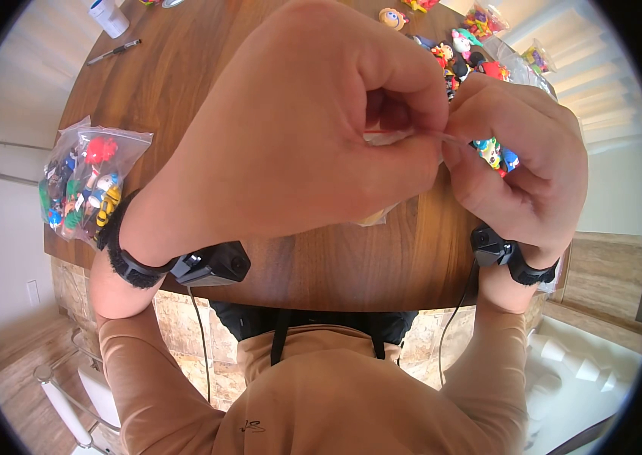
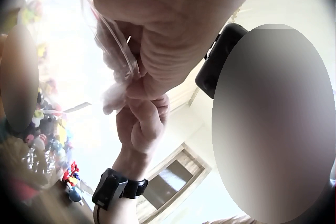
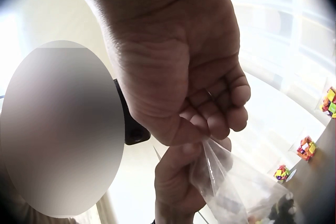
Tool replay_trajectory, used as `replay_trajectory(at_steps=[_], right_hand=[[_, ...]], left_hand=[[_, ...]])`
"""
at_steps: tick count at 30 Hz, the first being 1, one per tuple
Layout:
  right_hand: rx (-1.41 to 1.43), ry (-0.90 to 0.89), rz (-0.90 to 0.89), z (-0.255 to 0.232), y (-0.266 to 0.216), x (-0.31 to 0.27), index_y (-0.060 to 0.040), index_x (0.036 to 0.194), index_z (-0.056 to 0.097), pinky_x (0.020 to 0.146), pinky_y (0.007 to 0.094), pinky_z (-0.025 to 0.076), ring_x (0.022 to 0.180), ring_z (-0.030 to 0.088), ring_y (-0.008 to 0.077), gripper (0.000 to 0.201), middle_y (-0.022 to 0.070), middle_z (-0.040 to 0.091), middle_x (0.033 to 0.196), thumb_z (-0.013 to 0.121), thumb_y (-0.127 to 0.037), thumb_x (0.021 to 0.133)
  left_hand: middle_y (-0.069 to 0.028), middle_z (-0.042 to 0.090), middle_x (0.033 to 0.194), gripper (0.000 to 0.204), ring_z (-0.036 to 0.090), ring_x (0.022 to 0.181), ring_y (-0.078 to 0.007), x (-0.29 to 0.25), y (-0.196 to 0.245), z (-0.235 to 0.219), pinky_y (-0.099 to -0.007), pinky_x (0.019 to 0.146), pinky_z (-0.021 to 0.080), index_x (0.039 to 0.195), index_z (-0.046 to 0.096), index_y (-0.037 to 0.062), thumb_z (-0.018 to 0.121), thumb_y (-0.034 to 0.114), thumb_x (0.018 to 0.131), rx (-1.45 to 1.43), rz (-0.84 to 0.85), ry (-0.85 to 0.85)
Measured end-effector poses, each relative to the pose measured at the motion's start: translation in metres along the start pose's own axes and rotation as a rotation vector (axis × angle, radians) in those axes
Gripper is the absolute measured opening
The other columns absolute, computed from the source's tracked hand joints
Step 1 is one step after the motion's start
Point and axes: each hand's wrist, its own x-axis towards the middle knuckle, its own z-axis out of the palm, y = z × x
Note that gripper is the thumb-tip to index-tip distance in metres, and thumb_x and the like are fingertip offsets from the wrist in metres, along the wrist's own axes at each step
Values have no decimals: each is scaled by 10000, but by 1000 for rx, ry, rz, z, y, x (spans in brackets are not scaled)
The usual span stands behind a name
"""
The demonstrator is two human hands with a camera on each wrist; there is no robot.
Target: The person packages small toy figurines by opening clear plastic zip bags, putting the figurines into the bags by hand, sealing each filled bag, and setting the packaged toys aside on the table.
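Both hands are raised over the wooden table (image 1: 321,262) and meet at the top edge of a clear plastic zip bag (image 3: 223,179). My left hand (image 1: 298,129) pinches the bag's edge between thumb and curled fingers. Close beside it, my right hand (image 1: 530,152) pinches the same edge with thumb and forefinger. A thin red line runs along this edge in the head view. The bag hangs below the fingers in the right wrist view, with dark and orange pieces low in it. Small colourful figurines (image 1: 494,155) show through the gap in my right hand.
Another zip bag of toy figurines (image 1: 101,186) lies at the table's left edge. A pen (image 1: 114,51) and a white container (image 1: 108,18) are at the back left. Loose figurines (image 1: 464,42) spread across the back right, near clear cups of colourful pieces (image 1: 486,20).
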Motion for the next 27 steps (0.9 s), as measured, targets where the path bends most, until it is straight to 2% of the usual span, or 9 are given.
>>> replay_trajectory(at_steps=[3,7,13,15,25,27], right_hand=[[-8,13,13,0,0,-1,-4,737,581,556,300,423,583,558,247,111,98,592,680,654,-17,654],[-6,-7,19,-2,0,-1,-5,737,580,555,304,423,583,560,250,118,101,587,670,657,-20,648],[18,-36,34,-4,0,-1,4,752,594,553,307,427,586,573,253,103,110,596,675,637,-21,662],[17,-40,45,-4,1,-1,8,761,602,553,306,430,590,581,254,103,113,602,679,632,-21,667],[8,-25,50,-3,2,-1,17,797,624,584,283,476,624,630,239,129,116,639,716,634,34,669],[15,-22,33,-2,2,0,15,797,623,582,283,476,624,631,239,129,115,638,715,637,38,670]], left_hand=[[25,577,676,86,484,608,-49,1,-17,-3,-230,563,330,740,646,36,676,-37,708,-4,53,-23],[23,578,677,81,487,608,-50,3,-5,-5,-232,561,331,742,649,34,678,-33,707,81,27,-104],[18,576,666,73,491,602,-54,3,-4,-7,-233,558,330,750,654,29,681,-27,712,8,-129,-83],[15,582,668,65,499,602,-59,4,-18,-9,-233,560,339,758,660,27,682,-24,724,188,182,-65],[5,596,685,69,528,625,-66,6,-14,-11,-230,572,364,768,664,22,681,-36,736,218,170,-76],[4,598,696,72,528,626,-69,5,-5,-5,-230,575,367,770,664,20,678,-40,733,154,215,-25]])
